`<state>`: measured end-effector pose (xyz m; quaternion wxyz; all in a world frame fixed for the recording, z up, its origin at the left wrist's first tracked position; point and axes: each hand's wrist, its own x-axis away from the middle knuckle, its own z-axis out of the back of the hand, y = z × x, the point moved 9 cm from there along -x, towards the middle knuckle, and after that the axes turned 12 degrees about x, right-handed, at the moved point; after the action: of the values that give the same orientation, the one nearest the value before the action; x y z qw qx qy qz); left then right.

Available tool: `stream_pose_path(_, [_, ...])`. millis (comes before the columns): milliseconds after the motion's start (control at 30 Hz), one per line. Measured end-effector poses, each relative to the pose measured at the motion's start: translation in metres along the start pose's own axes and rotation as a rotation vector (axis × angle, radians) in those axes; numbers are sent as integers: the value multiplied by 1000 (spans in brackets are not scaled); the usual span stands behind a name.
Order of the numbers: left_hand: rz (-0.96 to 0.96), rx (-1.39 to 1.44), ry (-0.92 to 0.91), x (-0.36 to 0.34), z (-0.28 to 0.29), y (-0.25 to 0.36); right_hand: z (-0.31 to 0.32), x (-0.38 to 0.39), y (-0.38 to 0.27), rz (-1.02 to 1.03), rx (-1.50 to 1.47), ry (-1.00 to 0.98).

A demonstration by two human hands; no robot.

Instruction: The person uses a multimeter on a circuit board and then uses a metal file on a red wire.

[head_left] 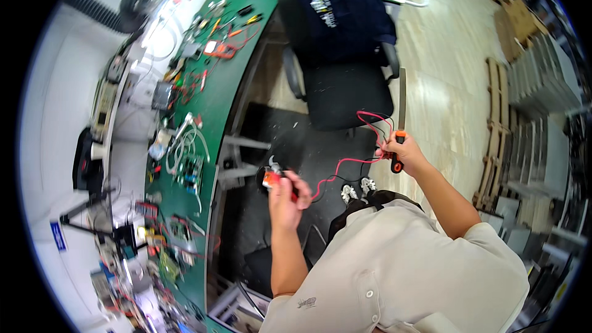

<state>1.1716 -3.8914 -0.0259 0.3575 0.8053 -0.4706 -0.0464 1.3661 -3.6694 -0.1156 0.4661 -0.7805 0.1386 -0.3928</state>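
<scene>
My left hand (287, 202) is closed on a small orange-and-black device (269, 179), partly hidden by the fingers and too blurred to name. Red and black leads (337, 172) sag from that hand across to my right hand (404, 151). Gripped in the right hand is a file with a long flat grey blade (402, 95) and an orange-and-black handle; the blade points away from me. A loop of the leads is bunched in the same fingers. Both hands are held in the air, wide apart, in front of my body.
A green workbench (216, 111) along the left carries an orange multimeter (220, 49), white cables (188, 142), circuit boards and hand tools. Ahead is a black office chair (345, 89) with a dark jacket over its back. Grey panels (539, 74) and a wooden pallet (493, 129) are at right.
</scene>
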Motion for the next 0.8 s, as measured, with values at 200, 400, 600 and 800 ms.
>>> stream_pose_path(200, [59, 273, -142, -107, -57, 29, 126, 64, 6, 92, 45, 283])
stream_pose_path(400, [176, 250, -470, -179, -190, -25, 222, 101, 13, 169, -227, 428])
stream_pose_path(600, [226, 240, -814, -217, -400, -95, 377, 123, 31, 143, -287, 592])
stream_pose_path(800, [167, 216, -1035, -251, -594, -125, 534, 127, 23, 46, -89, 735])
